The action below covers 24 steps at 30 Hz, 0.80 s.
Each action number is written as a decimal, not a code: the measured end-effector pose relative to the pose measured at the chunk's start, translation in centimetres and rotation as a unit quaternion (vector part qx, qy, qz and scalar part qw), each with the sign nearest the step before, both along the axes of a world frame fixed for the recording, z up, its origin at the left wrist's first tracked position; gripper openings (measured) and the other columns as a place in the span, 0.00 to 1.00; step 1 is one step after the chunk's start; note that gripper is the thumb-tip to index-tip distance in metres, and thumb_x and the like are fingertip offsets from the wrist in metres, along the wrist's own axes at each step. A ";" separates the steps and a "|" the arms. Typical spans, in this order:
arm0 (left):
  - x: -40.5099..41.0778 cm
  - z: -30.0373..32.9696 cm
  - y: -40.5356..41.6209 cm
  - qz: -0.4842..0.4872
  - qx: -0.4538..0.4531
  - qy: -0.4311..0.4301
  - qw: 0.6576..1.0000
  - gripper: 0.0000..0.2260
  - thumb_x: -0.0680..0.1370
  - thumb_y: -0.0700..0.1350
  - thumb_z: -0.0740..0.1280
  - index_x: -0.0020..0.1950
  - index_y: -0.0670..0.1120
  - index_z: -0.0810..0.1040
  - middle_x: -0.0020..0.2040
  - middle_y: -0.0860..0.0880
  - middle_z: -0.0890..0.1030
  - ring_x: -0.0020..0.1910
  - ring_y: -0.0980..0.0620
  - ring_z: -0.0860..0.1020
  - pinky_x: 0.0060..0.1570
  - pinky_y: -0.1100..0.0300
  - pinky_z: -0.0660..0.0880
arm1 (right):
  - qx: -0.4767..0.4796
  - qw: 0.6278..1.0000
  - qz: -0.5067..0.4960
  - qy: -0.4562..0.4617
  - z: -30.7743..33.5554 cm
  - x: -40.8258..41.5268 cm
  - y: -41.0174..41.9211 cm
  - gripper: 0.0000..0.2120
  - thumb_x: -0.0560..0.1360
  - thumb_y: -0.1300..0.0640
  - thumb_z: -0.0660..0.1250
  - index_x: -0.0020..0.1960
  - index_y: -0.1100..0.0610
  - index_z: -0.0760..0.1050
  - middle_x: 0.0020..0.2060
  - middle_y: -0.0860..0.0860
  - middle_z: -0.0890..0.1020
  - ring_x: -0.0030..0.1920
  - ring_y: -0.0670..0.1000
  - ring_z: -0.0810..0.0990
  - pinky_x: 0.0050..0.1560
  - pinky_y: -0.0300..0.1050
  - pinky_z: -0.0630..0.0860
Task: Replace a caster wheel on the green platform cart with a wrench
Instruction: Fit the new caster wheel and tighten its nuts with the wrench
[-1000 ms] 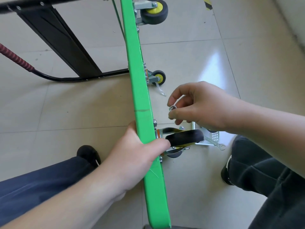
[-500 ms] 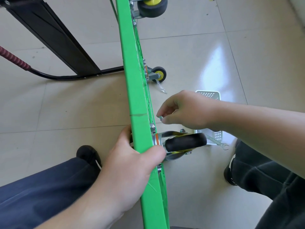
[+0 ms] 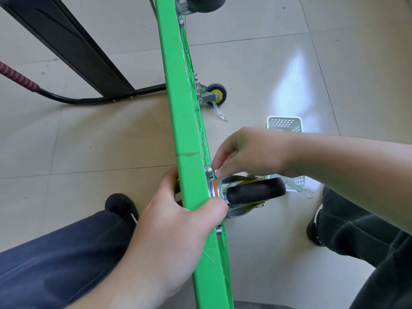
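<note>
At the far left of the frame a dark red ribbed grip (image 3: pixel 19 79) runs into a black bent tube (image 3: pixel 73 100), and a flat black metal strut (image 3: pixel 73 47) slants down from the upper left to meet it on the pale tiled floor (image 3: pixel 89 139). In the lower left a dark blue trouser leg (image 3: pixel 62 248) ends in a black shoe (image 3: pixel 120 205).

The left hand (image 3: pixel 176 237) comes up from the bottom centre and grips the edge of the green platform cart (image 3: pixel 178 108), which stands on its side as a narrow green band from top centre to bottom centre; the thumb (image 3: pixel 213 211) curls over the near edge by the caster's mounting plate, the fingers wrapping the far side.

Just right of the cart's edge, at mid frame, the black rubber caster wheel in its silver bracket (image 3: pixel 254 192) juts out sideways from the cart's underside, an orange ring at its base. The right hand (image 3: pixel 252 152) reaches in from the right, its thumb and forefinger pressed together at the top of the mounting plate; they seem to pinch a small silver fastener, but it is too small to tell for sure.

Higher up, a smaller caster with a yellow hub (image 3: pixel 214 94) is mounted on the same underside, and part of a third wheel (image 3: pixel 204 4) shows at the top edge.

Behind the right forearm a white perforated plastic basket (image 3: pixel 284 123) sits on the floor. A silver open-ended wrench (image 3: pixel 298 188) lies beside it, just right of the black wheel, touched by neither hand. At lower right are a black trouser leg (image 3: pixel 367 237) and another black shoe (image 3: pixel 315 228).
</note>
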<state>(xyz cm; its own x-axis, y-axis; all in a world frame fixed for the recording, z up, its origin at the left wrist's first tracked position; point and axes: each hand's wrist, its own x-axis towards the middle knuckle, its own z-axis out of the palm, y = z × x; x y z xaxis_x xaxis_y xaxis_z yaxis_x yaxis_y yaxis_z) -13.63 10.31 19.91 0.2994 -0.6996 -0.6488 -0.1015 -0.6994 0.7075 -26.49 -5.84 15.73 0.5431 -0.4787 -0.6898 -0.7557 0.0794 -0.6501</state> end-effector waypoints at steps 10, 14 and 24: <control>0.1 -0.3 0.2 -0.002 -0.007 0.013 1.000 0.19 0.66 0.56 0.72 0.57 0.60 0.80 0.50 0.53 0.87 0.51 0.45 0.86 0.55 0.37 0.81 | 0.017 1.000 0.001 -0.002 0.1 0.3 0.3 0.04 0.73 0.53 0.77 0.45 0.53 0.86 0.36 0.47 0.83 0.37 0.47 0.76 0.36 0.40 0.71; 0.2 -0.4 0.3 -0.001 -0.008 0.014 1.000 0.18 0.67 0.56 0.72 0.57 0.60 0.80 0.49 0.54 0.87 0.51 0.45 0.86 0.54 0.37 0.81 | 0.028 1.000 0.006 -0.002 0.1 0.5 0.1 0.05 0.74 0.54 0.77 0.47 0.55 0.86 0.36 0.48 0.83 0.38 0.48 0.76 0.34 0.39 0.69; 0.3 -0.5 0.3 -0.005 -0.008 0.012 1.000 0.19 0.67 0.56 0.71 0.57 0.60 0.80 0.49 0.53 0.87 0.51 0.45 0.86 0.54 0.36 0.81 | 0.041 0.999 -0.011 0.004 -0.3 0.4 0.2 0.08 0.75 0.51 0.76 0.48 0.55 0.86 0.49 0.54 0.87 0.42 0.48 0.78 0.38 0.41 0.70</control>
<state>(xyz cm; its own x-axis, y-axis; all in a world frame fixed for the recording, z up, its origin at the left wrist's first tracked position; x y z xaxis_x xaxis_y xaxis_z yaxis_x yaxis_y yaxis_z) -13.34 10.62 19.44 0.2774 -0.7132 -0.6437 -0.0912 -0.6865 0.7214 -26.08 -5.67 15.48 0.5270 -0.4323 -0.7316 -0.7587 0.1485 -0.6343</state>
